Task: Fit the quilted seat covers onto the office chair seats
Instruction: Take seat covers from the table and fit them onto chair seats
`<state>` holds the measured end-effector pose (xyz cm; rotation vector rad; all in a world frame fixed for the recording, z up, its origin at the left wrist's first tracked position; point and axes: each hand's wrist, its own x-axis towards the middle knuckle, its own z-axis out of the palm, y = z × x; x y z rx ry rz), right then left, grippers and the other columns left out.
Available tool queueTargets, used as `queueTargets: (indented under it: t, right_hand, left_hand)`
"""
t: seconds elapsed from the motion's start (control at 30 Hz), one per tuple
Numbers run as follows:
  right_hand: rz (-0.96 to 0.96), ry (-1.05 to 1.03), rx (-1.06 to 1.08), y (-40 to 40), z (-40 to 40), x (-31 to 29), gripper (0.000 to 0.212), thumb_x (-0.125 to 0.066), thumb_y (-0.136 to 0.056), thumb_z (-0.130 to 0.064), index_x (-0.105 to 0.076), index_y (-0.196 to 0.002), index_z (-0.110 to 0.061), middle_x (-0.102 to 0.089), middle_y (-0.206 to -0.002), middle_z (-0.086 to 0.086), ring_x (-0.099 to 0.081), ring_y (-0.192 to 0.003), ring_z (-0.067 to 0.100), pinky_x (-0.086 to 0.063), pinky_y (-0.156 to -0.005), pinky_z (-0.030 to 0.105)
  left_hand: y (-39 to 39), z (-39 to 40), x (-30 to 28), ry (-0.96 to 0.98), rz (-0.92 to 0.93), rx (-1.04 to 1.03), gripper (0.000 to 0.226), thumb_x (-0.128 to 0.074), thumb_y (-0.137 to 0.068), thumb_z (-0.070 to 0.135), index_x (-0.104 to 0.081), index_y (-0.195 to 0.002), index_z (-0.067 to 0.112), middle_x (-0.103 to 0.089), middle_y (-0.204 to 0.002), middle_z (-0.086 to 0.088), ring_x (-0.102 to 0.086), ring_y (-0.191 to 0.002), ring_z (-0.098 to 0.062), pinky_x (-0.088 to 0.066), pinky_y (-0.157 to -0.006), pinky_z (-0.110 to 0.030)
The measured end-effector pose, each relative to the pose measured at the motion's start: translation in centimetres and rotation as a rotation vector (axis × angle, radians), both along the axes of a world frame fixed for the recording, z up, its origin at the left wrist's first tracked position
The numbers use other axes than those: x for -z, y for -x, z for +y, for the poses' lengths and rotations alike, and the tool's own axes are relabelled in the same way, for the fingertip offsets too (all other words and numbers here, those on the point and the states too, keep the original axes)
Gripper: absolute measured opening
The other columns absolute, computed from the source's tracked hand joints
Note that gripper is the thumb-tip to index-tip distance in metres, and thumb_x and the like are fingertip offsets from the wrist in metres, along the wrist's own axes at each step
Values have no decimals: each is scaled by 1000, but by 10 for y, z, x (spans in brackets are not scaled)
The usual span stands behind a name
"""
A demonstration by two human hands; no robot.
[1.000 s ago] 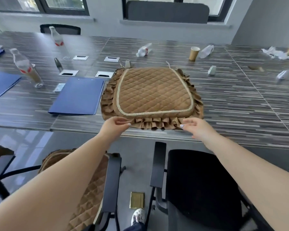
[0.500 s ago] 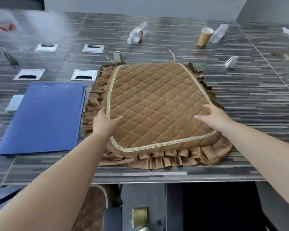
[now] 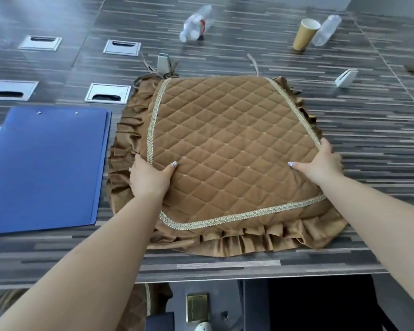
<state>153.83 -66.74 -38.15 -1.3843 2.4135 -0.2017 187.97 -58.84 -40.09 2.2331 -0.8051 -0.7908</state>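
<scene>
Right now, seat cover: a brown quilted seat cover (image 3: 225, 151) with a ruffled skirt lies flat on the striped counter (image 3: 380, 139), filling the centre of the frame.
My left hand: the left hand (image 3: 150, 176) grasps the cover's left edge, thumb on the quilting and fingers tucked out of sight beneath.
My right hand: the right hand (image 3: 320, 163) grasps the right edge the same way, thumb on top.
Why held so: I judge a matched grip on both sides keeps the cover spread for lifting off the counter.
Where it goes: a dark chair seat (image 3: 320, 306) shows at the lower right, below the counter edge; it looks uncovered.
Containers: a paper cup (image 3: 305, 33) at the upper right leans over, its contents hidden; two clear plastic bottles (image 3: 196, 22) lie on their sides, apparently empty.
Nearby: a blue folder (image 3: 46, 168) lies just left of the cover.
</scene>
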Motion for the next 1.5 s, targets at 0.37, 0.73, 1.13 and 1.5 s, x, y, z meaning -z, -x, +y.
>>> queueTargets:
  t: [0.37, 0.73, 1.13, 1.5]
  right_hand:
    - [-176, 241, 134, 11, 33, -31, 49, -78, -73, -36, -61, -110, -8, -62, -114, 15, -60, -101, 35, -47, -80, 37]
    - [-334, 342, 166, 90, 162, -49, 48, -76, -75, -29, -53, -111, -8, -62, -103, 9, -59, -97, 33, -46, -78, 37]
    - [-523, 430, 141, 274, 300, -74, 44, -77, -76, -23, -52, -108, -7, -57, -94, 4, -54, -82, 26, -42, -71, 34]
    - [-462, 482, 45, 391, 362, -138, 37, -74, -78, -26, -51, -104, -12, -57, -87, 0, -54, -80, 27, -36, -65, 32]
  left_hand:
    - [-1, 48, -37, 102, 40, -152, 82, -76, -74, 43, -37, -142, 18, -47, -139, -7, -48, -125, -28, -40, -103, -49]
    - [71, 145, -75, 180, -25, -95, 81, -76, -73, 41, -38, -141, 20, -45, -137, -8, -47, -125, -28, -38, -105, -48]
    - [260, 291, -118, 262, -117, -126, 75, -76, -72, 42, -44, -136, 19, -50, -133, -6, -51, -121, -28, -41, -102, -52]
    - [382, 366, -148, 147, -178, -210, 73, -69, -76, 50, -40, -137, 21, -47, -136, -12, -46, -125, -36, -32, -105, -56]
